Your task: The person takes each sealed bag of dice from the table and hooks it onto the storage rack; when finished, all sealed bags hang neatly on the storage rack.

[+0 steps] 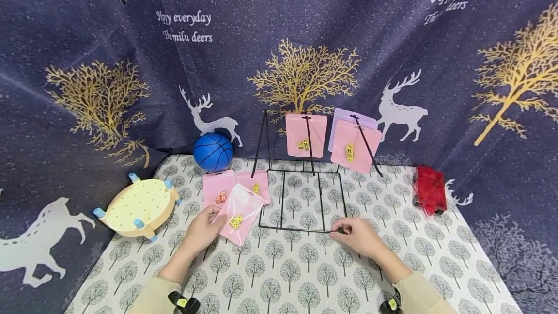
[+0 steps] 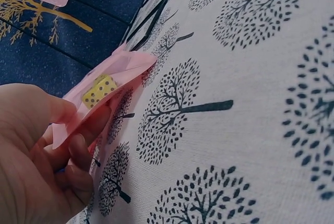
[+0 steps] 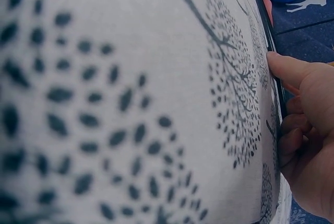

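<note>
My left hand (image 1: 204, 229) pinches the lower left edge of a pink zip pouch (image 1: 248, 203) with yellow dice (image 1: 236, 222) inside. In the left wrist view the thumb lies on top of the pouch (image 2: 73, 122) and fingers are beneath it. Under and behind it lie two more pink pouches, one with red dice (image 1: 221, 197). At the front right corner of a black wire rack (image 1: 292, 229), my right hand (image 1: 359, 237) grips the wire between thumb and fingers. On the rack's slanting prongs hang a pink pouch (image 1: 298, 127) and, further right, another pink pouch (image 1: 364, 142) before a purple one (image 1: 344, 116).
A blue ball (image 1: 213, 152) sits at the back left. Further left an upturned yellow stool (image 1: 139, 207) shows its blue-tipped legs. On the right lies a red object (image 1: 430, 189). A dark patterned curtain (image 1: 270, 62) stands behind the tree-print cloth (image 1: 289, 270).
</note>
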The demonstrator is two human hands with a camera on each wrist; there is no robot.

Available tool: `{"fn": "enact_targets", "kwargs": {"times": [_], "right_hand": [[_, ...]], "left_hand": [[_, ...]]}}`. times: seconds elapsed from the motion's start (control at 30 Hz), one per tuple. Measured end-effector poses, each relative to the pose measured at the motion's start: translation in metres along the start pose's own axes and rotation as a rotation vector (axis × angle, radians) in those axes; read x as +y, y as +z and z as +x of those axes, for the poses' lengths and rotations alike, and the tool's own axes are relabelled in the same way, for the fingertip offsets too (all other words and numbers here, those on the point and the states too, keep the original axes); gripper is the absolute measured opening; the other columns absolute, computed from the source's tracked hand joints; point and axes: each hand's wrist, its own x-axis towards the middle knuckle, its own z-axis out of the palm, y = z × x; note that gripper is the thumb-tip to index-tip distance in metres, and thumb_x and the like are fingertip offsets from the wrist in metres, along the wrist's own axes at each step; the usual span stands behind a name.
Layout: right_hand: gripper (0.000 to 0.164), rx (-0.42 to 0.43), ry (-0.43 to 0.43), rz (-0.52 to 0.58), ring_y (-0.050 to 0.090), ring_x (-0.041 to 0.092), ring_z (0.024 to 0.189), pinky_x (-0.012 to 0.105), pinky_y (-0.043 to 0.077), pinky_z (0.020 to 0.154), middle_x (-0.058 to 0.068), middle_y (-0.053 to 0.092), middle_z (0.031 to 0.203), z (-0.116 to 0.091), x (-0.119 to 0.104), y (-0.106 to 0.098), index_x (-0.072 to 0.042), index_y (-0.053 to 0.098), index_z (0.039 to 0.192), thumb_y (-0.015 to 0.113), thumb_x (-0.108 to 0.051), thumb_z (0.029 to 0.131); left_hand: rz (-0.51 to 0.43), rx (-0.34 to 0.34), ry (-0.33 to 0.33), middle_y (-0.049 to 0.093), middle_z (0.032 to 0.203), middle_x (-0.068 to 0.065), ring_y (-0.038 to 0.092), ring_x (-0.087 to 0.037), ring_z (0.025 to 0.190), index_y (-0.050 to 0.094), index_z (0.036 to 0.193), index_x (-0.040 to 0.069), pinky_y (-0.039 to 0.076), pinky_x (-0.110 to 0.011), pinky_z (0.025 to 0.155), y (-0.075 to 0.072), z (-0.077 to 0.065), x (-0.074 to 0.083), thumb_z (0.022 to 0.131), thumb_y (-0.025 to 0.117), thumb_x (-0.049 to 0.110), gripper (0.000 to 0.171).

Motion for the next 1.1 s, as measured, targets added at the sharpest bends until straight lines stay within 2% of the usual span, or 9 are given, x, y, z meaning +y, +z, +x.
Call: {"fn": "enact_targets", "kwargs": {"times": [0.2,0.33,0.47,0.6,0.7,0.83,0.93,1.0,1.1], "right_hand": [[0.011,-0.002,-0.003,0.01,0.033,0.005,0.046,0.024,0.036,0.045,-0.01,0.041,0.053,0.0,0.0,0.0,-0.038,0.068,0.087,0.075,-0.042,0.079],[0.012,-0.001,0.006,0.011,0.036,0.005,0.049,0.025,0.038,0.048,-0.009,0.045,0.057,0.0,0.0,0.0,-0.036,0.069,0.088,0.074,-0.042,0.079],[0.012,0.001,0.007,0.011,0.038,0.006,0.05,0.025,0.039,0.049,-0.009,0.046,0.059,0.0,0.0,0.001,-0.035,0.068,0.088,0.074,-0.042,0.079],[0.011,0.002,-0.002,0.014,0.037,0.006,0.05,0.025,0.039,0.048,-0.008,0.045,0.058,0.0,0.0,0.001,-0.036,0.068,0.087,0.074,-0.042,0.079],[0.011,0.001,-0.006,0.013,0.037,0.005,0.049,0.025,0.039,0.048,-0.009,0.045,0.057,0.001,0.001,0.0,-0.038,0.068,0.087,0.074,-0.043,0.079],[0.011,-0.002,-0.016,0.011,0.035,0.004,0.048,0.024,0.039,0.047,-0.01,0.044,0.056,0.001,0.001,0.0,-0.038,0.068,0.088,0.073,-0.043,0.08],[0.011,-0.003,-0.014,0.009,0.034,0.004,0.047,0.024,0.038,0.046,-0.01,0.042,0.055,0.001,0.001,0.0,-0.038,0.069,0.089,0.073,-0.043,0.08],[0.011,-0.005,-0.004,0.008,0.033,0.003,0.046,0.024,0.038,0.046,-0.01,0.042,0.054,0.001,0.002,0.0,-0.039,0.069,0.089,0.073,-0.043,0.08],[0.011,-0.004,0.004,0.009,0.034,0.004,0.047,0.024,0.038,0.047,-0.01,0.043,0.055,0.001,0.001,0.0,-0.039,0.068,0.089,0.073,-0.043,0.08]], "left_hand": [[-0.086,-0.022,0.006,0.066,0.084,-0.004,0.058,-0.018,0.064,0.06,0.104,0.015,0.045,-0.028,0.053,0.001,-0.003,0.002,0.093,0.062,0.026,0.015],[-0.155,-0.043,0.024,0.068,0.075,-0.004,0.059,-0.022,0.059,0.059,0.103,0.015,0.042,-0.027,0.047,0.002,-0.006,0.006,0.094,0.061,0.024,0.013],[-0.205,-0.064,0.04,0.07,0.081,-0.004,0.062,-0.024,0.062,0.058,0.102,0.018,0.043,-0.027,0.047,0.004,-0.008,0.01,0.094,0.062,0.024,0.011],[-0.215,-0.078,0.059,0.071,0.087,-0.002,0.058,-0.02,0.057,0.056,0.101,0.02,0.039,-0.025,0.044,0.005,-0.011,0.014,0.093,0.062,0.025,0.01],[-0.241,-0.102,0.097,0.071,0.087,-0.003,0.054,-0.018,0.052,0.056,0.101,0.019,0.038,-0.025,0.042,0.006,-0.013,0.019,0.093,0.062,0.022,0.01],[-0.315,-0.152,0.149,0.071,0.091,-0.005,0.062,-0.024,0.059,0.056,0.102,0.016,0.046,-0.031,0.044,0.009,-0.016,0.027,0.093,0.063,0.022,0.013],[-0.319,-0.167,0.182,0.071,0.088,-0.002,0.062,-0.022,0.06,0.056,0.101,0.018,0.047,-0.031,0.045,0.013,-0.02,0.034,0.092,0.063,0.026,0.014],[-0.309,-0.178,0.202,0.07,0.087,-0.001,0.056,-0.017,0.054,0.056,0.102,0.019,0.044,-0.027,0.043,0.013,-0.025,0.043,0.093,0.063,0.025,0.013],[-0.296,-0.189,0.27,0.067,0.078,0.0,0.047,-0.016,0.052,0.056,0.103,0.02,0.041,-0.024,0.045,0.017,-0.029,0.051,0.094,0.06,0.026,0.011]]}}
